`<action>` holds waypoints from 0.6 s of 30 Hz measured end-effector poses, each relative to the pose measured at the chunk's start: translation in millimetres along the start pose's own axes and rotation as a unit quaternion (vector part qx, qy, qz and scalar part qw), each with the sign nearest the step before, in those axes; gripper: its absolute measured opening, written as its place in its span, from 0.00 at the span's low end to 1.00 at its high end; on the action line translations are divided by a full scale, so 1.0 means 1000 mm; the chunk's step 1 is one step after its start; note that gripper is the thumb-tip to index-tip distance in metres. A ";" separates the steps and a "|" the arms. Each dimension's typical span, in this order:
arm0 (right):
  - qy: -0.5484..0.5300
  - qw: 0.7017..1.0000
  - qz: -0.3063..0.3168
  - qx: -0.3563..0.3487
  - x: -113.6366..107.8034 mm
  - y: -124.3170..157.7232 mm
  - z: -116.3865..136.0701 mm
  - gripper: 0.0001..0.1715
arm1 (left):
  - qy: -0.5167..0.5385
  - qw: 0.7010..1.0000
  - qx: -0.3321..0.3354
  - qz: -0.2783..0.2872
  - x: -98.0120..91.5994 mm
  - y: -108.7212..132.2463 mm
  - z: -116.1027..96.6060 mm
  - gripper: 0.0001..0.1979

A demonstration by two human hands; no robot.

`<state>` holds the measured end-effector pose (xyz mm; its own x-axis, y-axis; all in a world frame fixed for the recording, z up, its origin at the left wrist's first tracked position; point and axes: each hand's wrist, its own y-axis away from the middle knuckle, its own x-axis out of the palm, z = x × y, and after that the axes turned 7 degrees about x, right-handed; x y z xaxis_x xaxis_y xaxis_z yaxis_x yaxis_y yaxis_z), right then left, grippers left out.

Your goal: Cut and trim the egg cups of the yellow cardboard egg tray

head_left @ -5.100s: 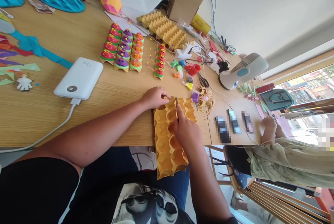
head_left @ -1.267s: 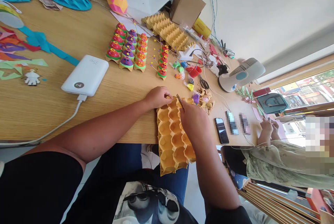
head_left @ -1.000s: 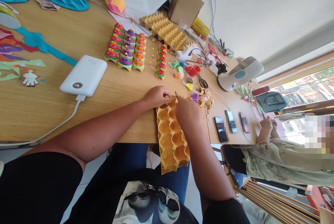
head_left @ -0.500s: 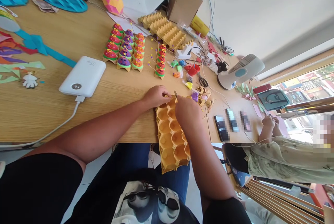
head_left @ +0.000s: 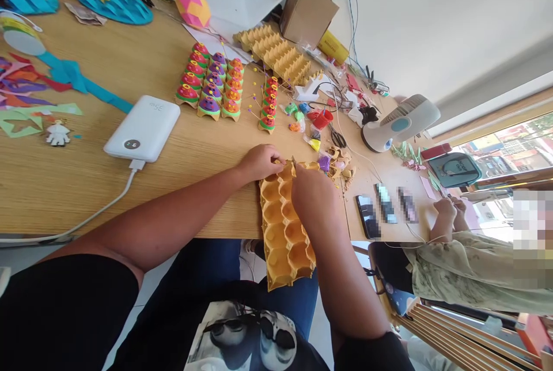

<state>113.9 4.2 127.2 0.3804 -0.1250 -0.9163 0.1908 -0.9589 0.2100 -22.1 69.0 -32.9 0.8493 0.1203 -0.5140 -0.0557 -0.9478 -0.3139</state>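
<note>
A yellow egg tray [head_left: 276, 238] hangs partly over the table edge above my lap, cups facing up. My left hand [head_left: 260, 162] is closed in a pinch on the tray's far left corner. My right hand [head_left: 315, 195] is closed in a fist over the tray's far right part and hides several cups. From its top pokes the narrow tip of a knife [head_left: 294, 159]; the handle is hidden inside the fist. Just right of the tray lie torn egg-tray pieces [head_left: 340, 162] and a small purple bag [head_left: 324, 162].
Painted egg-cup rows [head_left: 211, 86] stand beyond my hands, near another egg tray [head_left: 276, 54]. A white power bank [head_left: 144, 129] with a cable lies left. Scissors [head_left: 337, 137], a red cup [head_left: 320, 118], a fan [head_left: 401, 123] and phones [head_left: 367, 215] sit right, near another person's hands [head_left: 449, 209].
The whole view has shifted slightly, so things on the table appear a little further right and lower. Both hands stay at the tray's far end, with only slight movement.
</note>
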 end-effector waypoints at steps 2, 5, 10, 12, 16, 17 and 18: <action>-0.005 1.000 0.001 0.000 0.002 -0.008 0.000 0.21 | 0.001 1.000 0.003 0.003 0.000 0.000 0.000 0.14; -0.012 1.000 0.000 0.001 0.004 -0.016 -0.001 0.18 | 0.001 1.000 0.009 0.004 -0.001 -0.001 -0.001 0.14; -0.020 1.000 0.005 -0.001 0.003 -0.020 0.001 0.17 | -0.001 1.000 0.005 0.006 -0.002 0.000 -0.003 0.14; -0.021 1.000 0.005 -0.002 0.003 -0.020 0.004 0.18 | -0.001 1.000 0.004 0.007 -0.003 0.001 -0.003 0.14; -0.025 1.000 -0.007 0.000 0.010 -0.016 0.002 0.21 | -0.006 1.000 0.010 0.005 -0.001 0.000 0.000 0.14; -0.027 1.000 -0.011 0.000 0.012 -0.015 -0.001 0.21 | -0.005 1.000 0.012 0.004 -0.001 -0.001 0.002 0.14; -0.029 0.999 -0.015 0.001 0.015 -0.012 -0.004 0.22 | -0.003 1.000 0.014 0.005 0.000 -0.001 0.003 0.14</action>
<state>121.1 15.4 112.6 0.3211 -0.1118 -0.9404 0.1995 -0.9627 0.1826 -23.3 70.9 -34.6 0.8455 0.1125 -0.5219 -0.0791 -0.9404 -0.3309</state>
